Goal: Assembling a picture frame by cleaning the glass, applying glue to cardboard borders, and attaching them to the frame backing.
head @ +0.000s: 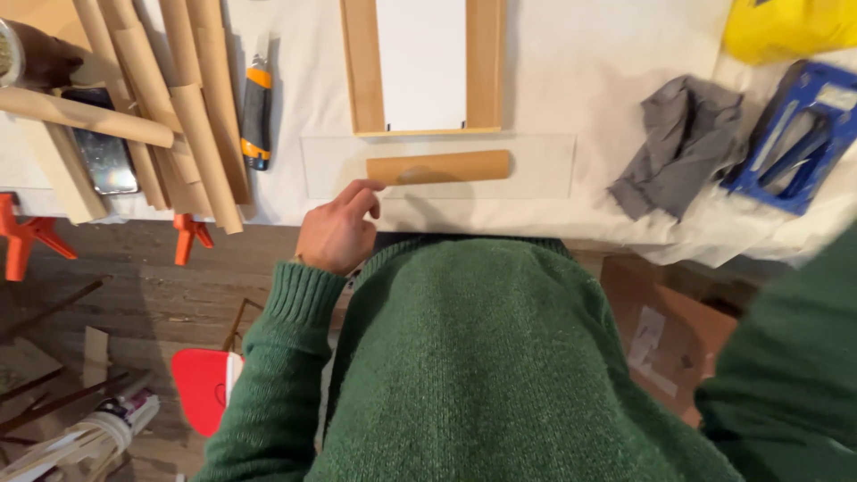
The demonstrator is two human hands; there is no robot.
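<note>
My left hand [339, 228] hangs at the table's front edge in a green sleeve, fingers loosely curled, index finger reaching toward the left end of a short tan wooden strip [439, 167]. The strip lies on a clear glass pane [544, 170] on the white-covered table [580, 71]. Behind it lies a wooden frame [361, 71] with a white panel [421, 62] inside. The hand holds nothing. My right hand is out of view; only its green sleeve [794, 375] shows at the lower right.
Several tan wooden mouldings [192, 116] lie stacked at the left beside an orange-and-black utility knife [257, 103]. A grey cloth [678, 143], a blue tool [799, 134] and a yellow bag [786, 27] are at the right. Orange clamps [27, 236] grip the table edge.
</note>
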